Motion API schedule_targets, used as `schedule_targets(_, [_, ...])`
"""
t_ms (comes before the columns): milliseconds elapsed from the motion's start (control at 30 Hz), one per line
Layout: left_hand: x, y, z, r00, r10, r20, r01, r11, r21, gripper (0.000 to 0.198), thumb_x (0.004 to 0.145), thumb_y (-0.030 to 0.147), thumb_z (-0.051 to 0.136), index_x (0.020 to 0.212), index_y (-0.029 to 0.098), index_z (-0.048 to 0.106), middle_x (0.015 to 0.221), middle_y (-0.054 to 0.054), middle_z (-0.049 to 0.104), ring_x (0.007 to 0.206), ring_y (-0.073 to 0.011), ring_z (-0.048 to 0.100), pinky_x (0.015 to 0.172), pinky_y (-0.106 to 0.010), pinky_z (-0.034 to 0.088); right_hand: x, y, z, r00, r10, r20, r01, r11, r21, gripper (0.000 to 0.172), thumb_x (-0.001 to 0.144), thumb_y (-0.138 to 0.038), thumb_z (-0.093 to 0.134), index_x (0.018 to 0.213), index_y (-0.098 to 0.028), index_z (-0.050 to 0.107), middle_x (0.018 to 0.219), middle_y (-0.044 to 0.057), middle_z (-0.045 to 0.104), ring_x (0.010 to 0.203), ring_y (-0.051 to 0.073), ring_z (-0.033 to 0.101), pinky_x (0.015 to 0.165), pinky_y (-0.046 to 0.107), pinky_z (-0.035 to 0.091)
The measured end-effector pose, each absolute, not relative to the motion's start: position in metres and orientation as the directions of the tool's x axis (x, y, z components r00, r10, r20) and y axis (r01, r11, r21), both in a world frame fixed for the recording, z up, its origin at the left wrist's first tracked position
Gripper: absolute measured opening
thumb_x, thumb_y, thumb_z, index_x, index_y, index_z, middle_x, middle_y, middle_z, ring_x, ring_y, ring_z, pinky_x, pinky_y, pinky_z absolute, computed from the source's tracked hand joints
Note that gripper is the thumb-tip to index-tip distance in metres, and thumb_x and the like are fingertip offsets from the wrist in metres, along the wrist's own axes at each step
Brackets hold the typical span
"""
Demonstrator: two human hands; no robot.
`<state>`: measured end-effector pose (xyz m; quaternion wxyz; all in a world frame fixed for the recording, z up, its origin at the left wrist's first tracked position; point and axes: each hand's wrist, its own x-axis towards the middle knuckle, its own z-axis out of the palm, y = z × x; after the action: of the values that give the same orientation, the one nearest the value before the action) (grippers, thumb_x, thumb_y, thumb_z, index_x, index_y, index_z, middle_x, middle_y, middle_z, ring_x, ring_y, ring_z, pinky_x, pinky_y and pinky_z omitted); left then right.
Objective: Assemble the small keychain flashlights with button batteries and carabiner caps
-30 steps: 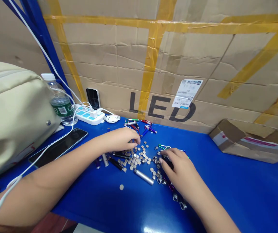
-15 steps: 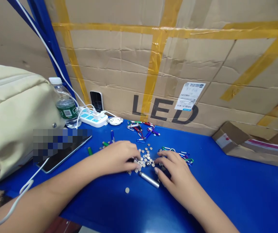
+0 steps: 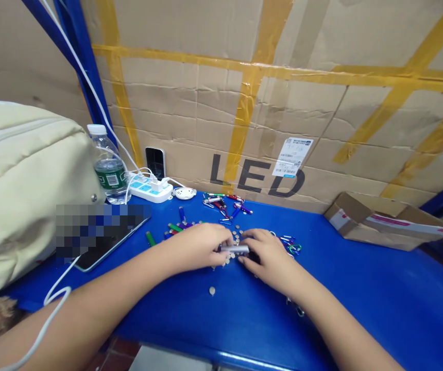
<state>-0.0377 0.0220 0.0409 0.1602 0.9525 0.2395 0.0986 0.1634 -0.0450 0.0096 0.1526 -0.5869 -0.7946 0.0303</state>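
Left hand [image 3: 196, 248] and right hand [image 3: 268, 255] close together, fingers pinching opposite ends of a silver metal tube [image 3: 235, 249]. Coin cells [image 3: 237, 236] lie scattered around the tube, on a blue workbench [image 3: 360, 304].

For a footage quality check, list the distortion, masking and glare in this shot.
In the head view, wide-angle bowing curves the near edge of the blue table; a pixelated mosaic masks most of the phone; the silver metal cylinder between the hands carries a bright highlight; the small scattered discs are too tiny for fine detail.
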Motion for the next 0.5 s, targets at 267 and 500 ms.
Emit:
schedule_targets(267, [-0.045, 0.04, 0.032, 0.766, 0.611, 0.198, 0.462, -0.738, 0.492, 0.019, 0.076, 0.025, 0.054, 0.094, 0.02, 0.057, 0.081, -0.001, 0.066, 0.074, -0.0161, 0.062, 0.067, -0.024, 0.045, 0.14, -0.026, 0.019, -0.27, 0.949, 0.163, 0.918, 0.305, -0.252, 0.022, 0.081, -0.028, 0.06, 0.101, -0.02, 0.065, 0.117, 0.009, 0.059, 0.11, 0.026, 0.05, 0.094, 0.041, 0.04])
schedule_targets(500, [-0.045, 0.039, 0.035, 0.771, 0.585, 0.251, 0.451, -0.78, 0.433, 0.019, 0.079, 0.027, 0.053, 0.094, 0.018, 0.059, 0.085, -0.003, 0.067, 0.077, -0.0166, 0.062, 0.069, -0.025, 0.045, 0.132, -0.021, 0.001, -0.259, 0.938, 0.229, 0.937, 0.302, -0.179, 0.014, 0.082, -0.023, 0.06, 0.093, -0.018, 0.067, 0.109, 0.01, 0.062, 0.107, 0.026, 0.052, 0.09, 0.043, 0.041])
